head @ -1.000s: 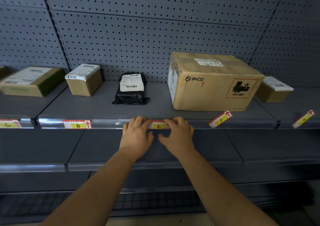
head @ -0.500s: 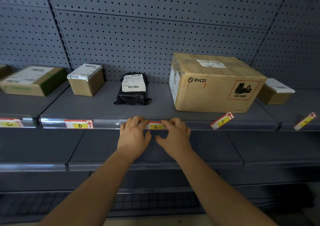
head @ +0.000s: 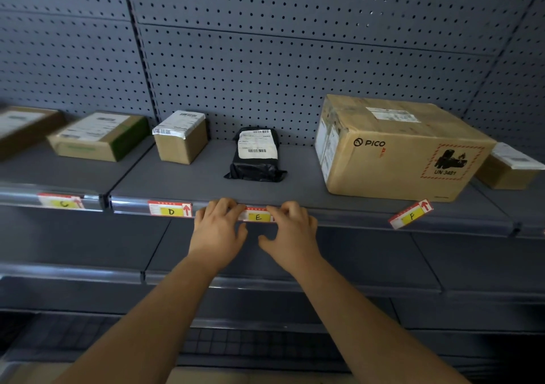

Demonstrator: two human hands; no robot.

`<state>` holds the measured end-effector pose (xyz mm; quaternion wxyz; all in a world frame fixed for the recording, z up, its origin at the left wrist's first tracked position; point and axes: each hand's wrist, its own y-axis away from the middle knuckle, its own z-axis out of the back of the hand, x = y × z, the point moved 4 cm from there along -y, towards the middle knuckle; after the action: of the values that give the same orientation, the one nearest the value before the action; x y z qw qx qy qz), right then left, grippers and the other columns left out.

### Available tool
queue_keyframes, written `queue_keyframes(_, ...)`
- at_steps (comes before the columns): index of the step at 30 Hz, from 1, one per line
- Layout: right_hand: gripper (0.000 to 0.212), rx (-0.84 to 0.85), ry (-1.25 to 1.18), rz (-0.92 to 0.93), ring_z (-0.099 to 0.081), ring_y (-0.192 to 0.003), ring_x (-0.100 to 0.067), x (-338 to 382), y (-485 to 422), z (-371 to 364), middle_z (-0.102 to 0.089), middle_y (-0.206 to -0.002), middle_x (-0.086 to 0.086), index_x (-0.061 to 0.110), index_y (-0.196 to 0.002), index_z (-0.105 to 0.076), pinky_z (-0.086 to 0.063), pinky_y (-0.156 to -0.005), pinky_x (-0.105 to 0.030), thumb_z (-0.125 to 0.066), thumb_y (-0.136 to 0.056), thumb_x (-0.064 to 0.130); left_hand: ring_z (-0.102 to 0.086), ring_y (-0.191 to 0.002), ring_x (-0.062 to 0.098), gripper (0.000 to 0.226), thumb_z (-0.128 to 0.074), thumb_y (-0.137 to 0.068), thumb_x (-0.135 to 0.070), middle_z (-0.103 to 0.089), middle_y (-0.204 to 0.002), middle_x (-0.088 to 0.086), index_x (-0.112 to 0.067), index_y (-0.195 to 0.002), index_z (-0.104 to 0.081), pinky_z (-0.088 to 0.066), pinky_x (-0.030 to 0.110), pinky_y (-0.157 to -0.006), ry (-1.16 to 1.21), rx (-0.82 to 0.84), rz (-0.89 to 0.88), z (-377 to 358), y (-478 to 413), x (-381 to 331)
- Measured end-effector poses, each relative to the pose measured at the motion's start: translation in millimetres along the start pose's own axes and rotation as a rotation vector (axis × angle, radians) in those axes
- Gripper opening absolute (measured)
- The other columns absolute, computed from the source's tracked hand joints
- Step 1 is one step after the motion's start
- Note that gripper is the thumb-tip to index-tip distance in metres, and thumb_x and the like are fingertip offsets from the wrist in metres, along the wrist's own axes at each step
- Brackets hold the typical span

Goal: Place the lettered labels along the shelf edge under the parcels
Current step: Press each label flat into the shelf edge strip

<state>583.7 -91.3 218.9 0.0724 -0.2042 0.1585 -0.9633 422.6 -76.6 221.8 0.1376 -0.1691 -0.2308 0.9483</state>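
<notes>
Item: two bare forearms and hands, head view.

Left hand (head: 216, 230) and right hand (head: 290, 230), either side of the E label (head: 257, 216): no gloves, rings, watch or wristband seen. Both forearms bare and unsleeved down to the bottom edge; any sleeve would lie out of view. Nails look short and unpainted, though the fingertips are too small to be sure.
</notes>
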Motion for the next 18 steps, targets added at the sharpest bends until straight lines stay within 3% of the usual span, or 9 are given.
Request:
queue_keyframes(13, 0.062, -0.011, 0.093, 0.058, -0.044, -0.113, -0.021, 3, 4, 1, -0.045, -0.120, 0.001, 0.028, -0.134, -0.050, -0.029, -0.099, -0.041, -0.069, -0.077, 0.044, -0.050, -0.105, 0.025, 0.041, -0.067, -0.077, -0.024, -0.055, -0.111, 0.002, -0.020, -0.117, -0.061, -0.036, 0.046, -0.090, -0.013, 0.053, -0.062, 6, -2, 11)
queue_keyframes(18, 0.052, -0.036, -0.012, 0.092, -0.049, -0.109, -0.019, -22, 19, 31, -0.051, -0.118, 0.001, 0.025, -0.130, -0.054, -0.047, -0.090, -0.039, -0.056, -0.085, 0.050, -0.049, -0.108, 0.023, 0.042, -0.064, -0.081, -0.030, -0.055, -0.115, 0.000, -0.022, -0.122, -0.057, -0.039, 0.045, -0.091, 0.057, 0.038, -0.107, 12, 6, -11)
